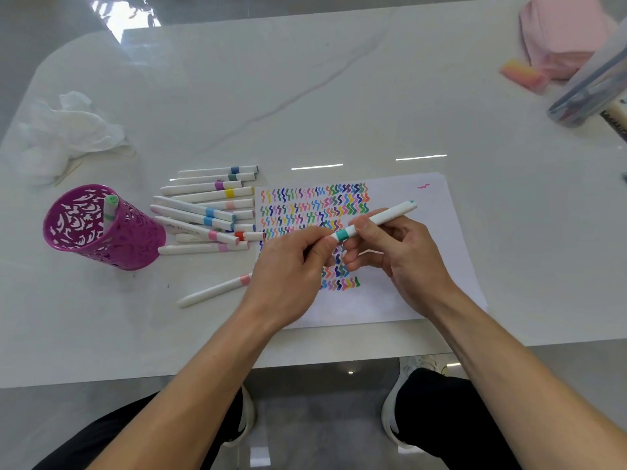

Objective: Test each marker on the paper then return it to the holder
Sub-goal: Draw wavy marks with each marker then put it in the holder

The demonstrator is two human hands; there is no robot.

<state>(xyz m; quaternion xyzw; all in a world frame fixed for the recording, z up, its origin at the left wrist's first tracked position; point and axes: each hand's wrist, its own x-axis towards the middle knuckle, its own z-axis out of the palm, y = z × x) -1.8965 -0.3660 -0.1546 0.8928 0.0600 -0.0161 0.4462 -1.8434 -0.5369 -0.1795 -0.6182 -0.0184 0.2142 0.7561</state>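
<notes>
While both hands meet over the paper (427,239), one teal marker (380,217) is held between them, clear of the sheet and tilted, its far end up and away from the right hand (403,257).

Left hand (288,273): thumb and forefinger pinch the marker's near end, just beside the teal band.
Right hand: fingers curled round the barrel just past the band, thumb on top.

Paper: under and beyond both hands, flat on the table (339,96). Rows of coloured squiggles fill its left part, partly hidden by the fingers. One small pink squiggle sits well beyond the right hand, near the top edge.

Pink marker (217,290): lying on the table, one end just beside the left wrist.

Loose markers (207,205): a batch lying side by side, some crossed, beyond and left of the left hand, touching the paper's left edge.

Holder (129,245): purple cut-out cup, upright, well left of the left hand, past the loose markers. One green marker (110,208) stands in it.

Tissue (68,130): crumpled, white, beyond the holder.

Pink cloth (563,35), clear case (590,86): far beyond the right hand, at the table's right corner.
</notes>
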